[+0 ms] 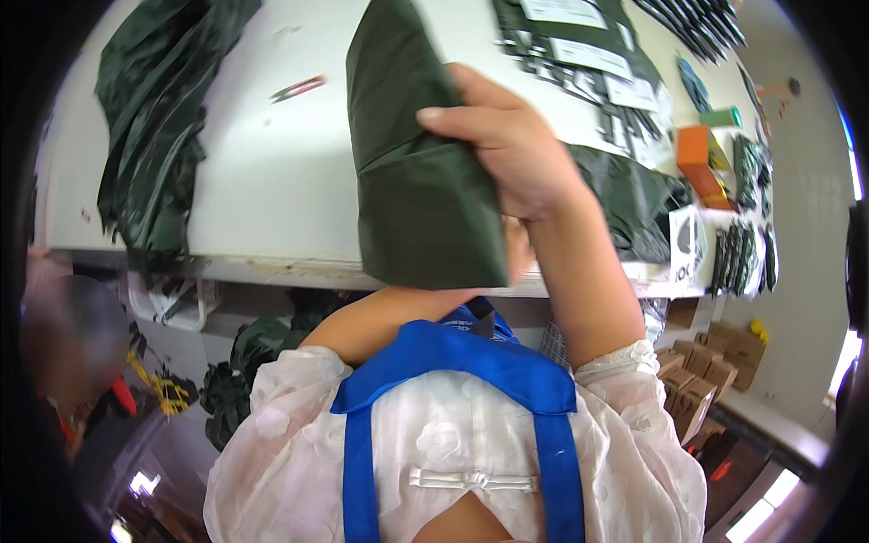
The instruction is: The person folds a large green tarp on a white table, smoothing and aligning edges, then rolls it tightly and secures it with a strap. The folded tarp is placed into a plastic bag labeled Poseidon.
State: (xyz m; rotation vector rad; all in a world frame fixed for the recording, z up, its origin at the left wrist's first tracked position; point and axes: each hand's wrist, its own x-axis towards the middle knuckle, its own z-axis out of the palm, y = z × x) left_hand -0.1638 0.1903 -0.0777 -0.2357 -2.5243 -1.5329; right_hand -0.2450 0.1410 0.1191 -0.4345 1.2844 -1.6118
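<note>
A folded dark green piece of thin, smooth fabric stands up lengthwise above the front edge of the white table. My right hand grips its right side, the thumb lying across the near face and the other fingers behind it. My left forearm passes under the fabric's lower end. Only a small part of my left hand shows beside the lower right edge, below my right wrist; its fingers are mostly hidden. Farther left on the table lies a pair of red-handled thread snips.
Crumpled dark green fabric drapes over the table's left side. Stacked green pieces with white labels lie at the far right, and more green fabric nearer. An orange box stands beyond. Cardboard boxes are at right; another person is at left.
</note>
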